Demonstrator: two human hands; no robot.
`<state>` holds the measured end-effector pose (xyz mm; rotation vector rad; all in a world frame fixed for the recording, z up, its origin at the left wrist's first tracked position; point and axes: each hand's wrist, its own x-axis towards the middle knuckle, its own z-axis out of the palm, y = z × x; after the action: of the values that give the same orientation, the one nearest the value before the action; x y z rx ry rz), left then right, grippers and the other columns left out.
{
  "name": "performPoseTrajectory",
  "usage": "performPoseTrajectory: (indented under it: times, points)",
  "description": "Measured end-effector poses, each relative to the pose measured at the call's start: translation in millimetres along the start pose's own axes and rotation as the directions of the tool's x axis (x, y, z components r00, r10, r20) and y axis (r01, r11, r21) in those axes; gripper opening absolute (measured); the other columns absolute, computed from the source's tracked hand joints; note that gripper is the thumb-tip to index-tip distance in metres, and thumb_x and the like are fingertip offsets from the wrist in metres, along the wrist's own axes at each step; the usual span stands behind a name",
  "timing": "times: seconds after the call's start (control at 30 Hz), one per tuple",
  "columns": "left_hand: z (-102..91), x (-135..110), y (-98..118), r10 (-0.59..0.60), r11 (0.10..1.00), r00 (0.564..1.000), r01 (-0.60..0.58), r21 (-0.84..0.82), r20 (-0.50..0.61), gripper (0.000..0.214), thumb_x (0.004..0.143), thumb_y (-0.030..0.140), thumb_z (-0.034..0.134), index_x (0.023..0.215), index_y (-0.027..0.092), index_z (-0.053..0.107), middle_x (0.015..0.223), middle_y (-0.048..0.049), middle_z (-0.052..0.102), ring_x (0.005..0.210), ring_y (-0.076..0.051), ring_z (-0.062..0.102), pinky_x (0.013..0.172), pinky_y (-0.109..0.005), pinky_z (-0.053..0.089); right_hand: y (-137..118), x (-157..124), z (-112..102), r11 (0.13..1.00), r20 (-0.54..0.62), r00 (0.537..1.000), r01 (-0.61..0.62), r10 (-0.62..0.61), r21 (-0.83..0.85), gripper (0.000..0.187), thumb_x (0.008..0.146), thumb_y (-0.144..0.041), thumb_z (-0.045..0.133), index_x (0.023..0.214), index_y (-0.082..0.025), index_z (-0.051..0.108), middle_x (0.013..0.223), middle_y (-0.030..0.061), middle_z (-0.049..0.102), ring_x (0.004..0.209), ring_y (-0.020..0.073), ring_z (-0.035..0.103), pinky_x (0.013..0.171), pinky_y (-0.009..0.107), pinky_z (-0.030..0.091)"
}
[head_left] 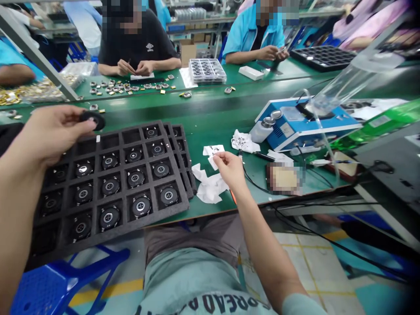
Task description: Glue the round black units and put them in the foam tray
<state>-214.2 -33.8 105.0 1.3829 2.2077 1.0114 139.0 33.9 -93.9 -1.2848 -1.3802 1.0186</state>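
Observation:
Between the thumb and fingers of my left hand (61, 129) is a round black watch case (94, 119), held above the upper left of a black foam tray (126, 164). Many of the tray's square pockets hold round watch cases (110, 186) with a sensor ring showing; a few pockets in the top row look bare. My right hand (231, 168) is closed in a pinch over a small white paper (213, 151) on the green bench. Whatever its fingertips grip is too small to make out. Crumpled white tissue (210, 188) lies just below that hand.
More foam trays (183, 153) are stacked under the first. To the right stand a white pump bottle (261, 130), a blue machine (295, 127) and cables. Across the bench (157, 105), two people work beside scattered small parts (114, 87) and a clear compartment box (207, 72). A blue stool (49, 284) is below.

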Motion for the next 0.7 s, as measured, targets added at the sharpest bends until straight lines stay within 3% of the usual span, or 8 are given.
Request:
performPoseTrajectory:
  times: [0.07, 0.13, 0.2, 0.3, 0.4, 0.53, 0.6, 0.7]
  points:
    - [32.1, -19.0, 27.7, 0.189, 0.903, 0.978, -0.138, -0.406, 0.087, 0.014, 0.084, 0.011, 0.069, 0.098, 0.009, 0.068, 0.091, 0.0009, 0.07, 0.083, -0.009, 0.067, 0.092, -0.031, 0.054, 3.5, 1.9, 3.4, 0.997, -0.006, 1.0, 0.029, -0.029, -0.074, 0.025, 0.081, -0.038, 0.065, 0.088, -0.015, 0.073, 0.078, 0.0065, 0.073, 0.069, 0.0181, 0.061, 0.069, 0.033, 0.047]
    - [73.9, -40.1, 49.1, 0.212, 0.76, 0.945, 0.002, -0.65, 0.25, 0.011, 0.085, 0.017, 0.073, 0.094, 0.012, 0.069, 0.089, -0.0018, 0.072, 0.083, -0.013, 0.072, 0.084, -0.027, 0.059, 4.4, 1.5, 4.1, 0.99, -0.011, 0.998, 0.059, -0.061, -0.132, 0.022, 0.081, -0.035, 0.065, 0.087, -0.016, 0.074, 0.082, 0.0082, 0.075, 0.074, 0.0208, 0.065, 0.075, 0.036, 0.049]
    - [116.1, -58.9, 60.7, 0.176, 0.719, 0.871, 0.205, -0.664, 0.459, 0.014, 0.084, 0.021, 0.076, 0.092, 0.012, 0.068, 0.088, -0.0054, 0.075, 0.083, -0.016, 0.076, 0.075, -0.025, 0.062, 1.2, -2.1, -0.9, 0.981, -0.038, 0.995, 0.09, -0.097, -0.173, 0.021, 0.081, -0.034, 0.067, 0.088, -0.017, 0.074, 0.089, 0.0102, 0.077, 0.082, 0.0236, 0.068, 0.082, 0.04, 0.05]
    - [161.0, -76.1, 62.3, 0.192, 0.736, 0.76, 0.307, -0.604, 0.621, 0.026, 0.083, 0.021, 0.078, 0.103, 0.012, 0.064, 0.087, -0.0086, 0.077, 0.079, -0.019, 0.078, 0.07, -0.027, 0.063, -13.6, -15.1, -17.6, 0.972, -0.114, 0.982, 0.126, -0.15, -0.197, 0.024, 0.084, -0.036, 0.066, 0.097, -0.018, 0.074, 0.101, 0.0107, 0.078, 0.09, 0.0238, 0.069, 0.086, 0.04, 0.052]
    - [177.6, -80.2, 55.3, 0.26, 0.728, 0.712, 0.299, -0.617, 0.652, 0.044, 0.078, 0.019, 0.082, 0.115, 0.016, 0.058, 0.087, -0.0049, 0.078, 0.078, -0.019, 0.079, 0.07, -0.027, 0.063, -38.3, -33.4, -31.2, 0.948, -0.131, 0.95, 0.258, -0.284, -0.184, 0.021, 0.091, -0.034, 0.063, 0.103, -0.02, 0.072, 0.1, 0.0076, 0.077, 0.086, 0.0199, 0.069, 0.08, 0.035, 0.055]
    - [177.0, -78.8, 45.0, 0.31, 0.737, 0.702, 0.248, -0.629, 0.641, 0.051, 0.077, 0.016, 0.081, 0.122, 0.018, 0.058, 0.087, -0.0034, 0.078, 0.08, -0.019, 0.079, 0.074, -0.028, 0.063, -66.3, -47.3, -25.5, 0.837, -0.008, 0.851, 0.515, -0.525, -0.187, 0.009, 0.094, -0.023, 0.063, 0.098, -0.023, 0.071, 0.092, 0.0042, 0.074, 0.081, 0.0171, 0.066, 0.072, 0.033, 0.054]
    - [175.9, -78.6, 41.5, 0.307, 0.735, 0.705, 0.251, -0.629, 0.64, 0.051, 0.076, 0.015, 0.08, 0.122, 0.018, 0.059, 0.083, -0.0023, 0.078, 0.075, -0.017, 0.077, 0.075, -0.029, 0.063, -71.8, -47.7, -16.9, 0.802, 0.032, 0.822, 0.563, -0.569, -0.2, 0.009, 0.094, -0.021, 0.063, 0.097, -0.024, 0.071, 0.09, 0.0038, 0.073, 0.082, 0.0174, 0.066, 0.072, 0.033, 0.055]
    - [176.5, -79.1, 38.7, 0.302, 0.736, 0.721, 0.24, -0.633, 0.624, 0.049, 0.074, 0.015, 0.081, 0.119, 0.018, 0.062, 0.083, -0.0018, 0.076, 0.071, -0.015, 0.074, 0.073, -0.029, 0.061, -72.8, -45.7, -6.9, 0.796, 0.063, 0.822, 0.565, -0.566, -0.216, 0.01, 0.094, -0.019, 0.063, 0.095, -0.024, 0.072, 0.089, 0.0036, 0.072, 0.081, 0.0178, 0.066, 0.071, 0.034, 0.055]
